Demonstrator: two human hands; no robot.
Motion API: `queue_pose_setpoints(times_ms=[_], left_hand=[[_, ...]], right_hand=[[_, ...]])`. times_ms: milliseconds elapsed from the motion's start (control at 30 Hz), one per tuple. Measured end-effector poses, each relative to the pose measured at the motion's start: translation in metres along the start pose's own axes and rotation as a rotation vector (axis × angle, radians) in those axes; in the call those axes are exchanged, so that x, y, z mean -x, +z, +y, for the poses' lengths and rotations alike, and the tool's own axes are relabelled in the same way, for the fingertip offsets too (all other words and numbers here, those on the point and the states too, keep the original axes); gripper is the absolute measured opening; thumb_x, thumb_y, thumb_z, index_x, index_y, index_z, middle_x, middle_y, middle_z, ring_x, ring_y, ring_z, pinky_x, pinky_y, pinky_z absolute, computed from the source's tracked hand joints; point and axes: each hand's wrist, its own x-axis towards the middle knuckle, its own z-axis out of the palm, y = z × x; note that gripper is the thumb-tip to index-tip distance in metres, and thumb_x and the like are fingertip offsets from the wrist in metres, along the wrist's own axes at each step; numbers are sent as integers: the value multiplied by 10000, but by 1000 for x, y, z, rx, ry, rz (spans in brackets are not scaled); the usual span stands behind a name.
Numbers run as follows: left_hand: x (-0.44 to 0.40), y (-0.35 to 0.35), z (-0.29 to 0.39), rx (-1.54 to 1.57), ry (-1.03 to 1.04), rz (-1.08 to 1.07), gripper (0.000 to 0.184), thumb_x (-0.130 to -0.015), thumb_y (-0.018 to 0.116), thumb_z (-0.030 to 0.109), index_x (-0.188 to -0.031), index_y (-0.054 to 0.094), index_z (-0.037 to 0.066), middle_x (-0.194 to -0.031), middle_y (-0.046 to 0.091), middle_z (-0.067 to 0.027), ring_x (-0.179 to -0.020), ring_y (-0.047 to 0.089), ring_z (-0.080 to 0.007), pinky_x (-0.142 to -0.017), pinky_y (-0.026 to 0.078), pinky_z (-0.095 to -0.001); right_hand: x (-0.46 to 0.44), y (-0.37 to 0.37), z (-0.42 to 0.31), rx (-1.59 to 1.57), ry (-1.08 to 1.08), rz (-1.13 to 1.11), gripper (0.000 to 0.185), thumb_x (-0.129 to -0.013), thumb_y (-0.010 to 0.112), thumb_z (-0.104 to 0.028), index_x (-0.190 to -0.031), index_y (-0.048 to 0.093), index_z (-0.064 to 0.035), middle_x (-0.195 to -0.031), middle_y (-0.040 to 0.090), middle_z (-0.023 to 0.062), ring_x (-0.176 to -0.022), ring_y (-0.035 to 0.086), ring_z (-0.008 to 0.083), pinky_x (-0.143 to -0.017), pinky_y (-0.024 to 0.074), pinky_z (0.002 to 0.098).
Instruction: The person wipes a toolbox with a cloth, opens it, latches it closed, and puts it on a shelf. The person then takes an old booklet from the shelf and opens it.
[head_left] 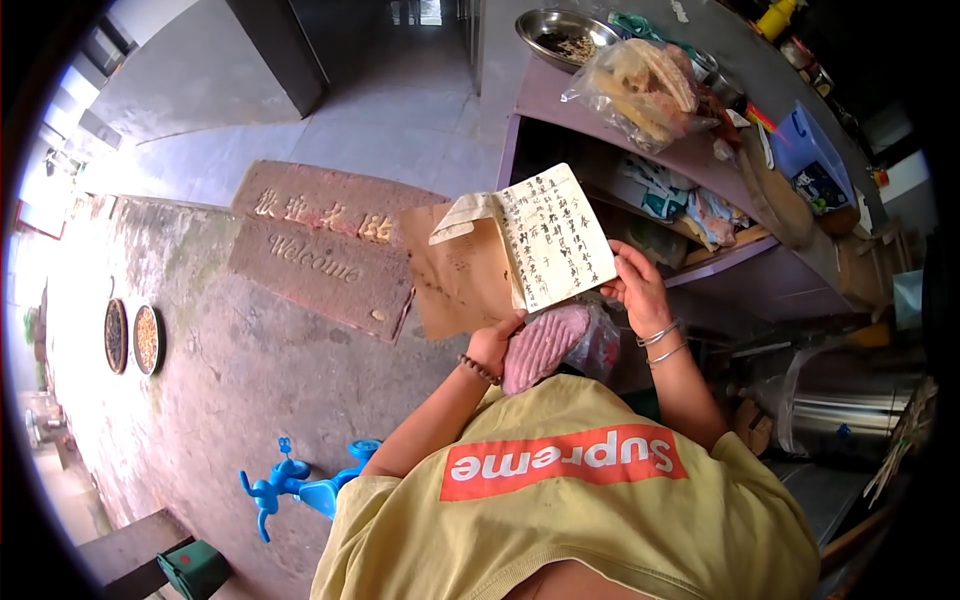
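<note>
An old handwritten booklet (556, 240) lies open before me, its pale page covered in columns of dark characters. Its stained brown cover (458, 275) is folded out to the left, and one torn leaf curls at the top. My left hand (492, 345), with a beaded bracelet at the wrist, is closed on the booklet's lower edge near the spine. At the page's right edge, my right hand (640, 288) grips the corner between thumb and fingers; two metal bangles circle that wrist. Below the booklet, beside my left hand, is a pink ridged, knitted-looking item (545, 350).
A welcome mat (310, 255) lies on the concrete floor. A blue ride-on toy (310, 485) stands at lower left. On the cabinet (530, 100) at right sit a metal bowl (565, 38) and a clear plastic bag (640, 90). Two round trays (148, 340) rest far left.
</note>
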Motion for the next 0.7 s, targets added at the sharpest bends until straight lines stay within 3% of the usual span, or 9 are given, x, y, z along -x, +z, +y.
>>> queue_pose_setpoints(times_ms=[467, 533, 700], left_hand=[[-2, 2, 1, -5, -8, 57, 318, -841, 473, 139, -1065, 445, -85, -1045, 526, -166, -934, 532, -253, -827, 430, -355], [-8, -5, -2, 43, 7, -13, 290, -836, 482, 141, -1037, 471, -69, -985, 555, -146, -863, 557, -230, -775, 451, -326], [-3, -1, 0, 15, -10, 15, 283, -827, 476, 102, -1054, 458, -66, -1009, 542, -153, -905, 542, -240, -807, 438, -347]], right_hand=[[3, -2, 5, -28, 0, -55, 271, -855, 447, -162, -1106, 460, -62, -897, 566, 3, -728, 538, 68, -625, 441, 193], [4, 1, 6, -50, -16, -78, 265, -861, 443, -172, -1103, 461, -66, -896, 569, 4, -727, 539, 69, -628, 445, 195], [11, 20, 4, -56, -20, -154, 257, -858, 448, -145, -1098, 457, -54, -903, 544, 7, -776, 522, 63, -641, 453, 207]])
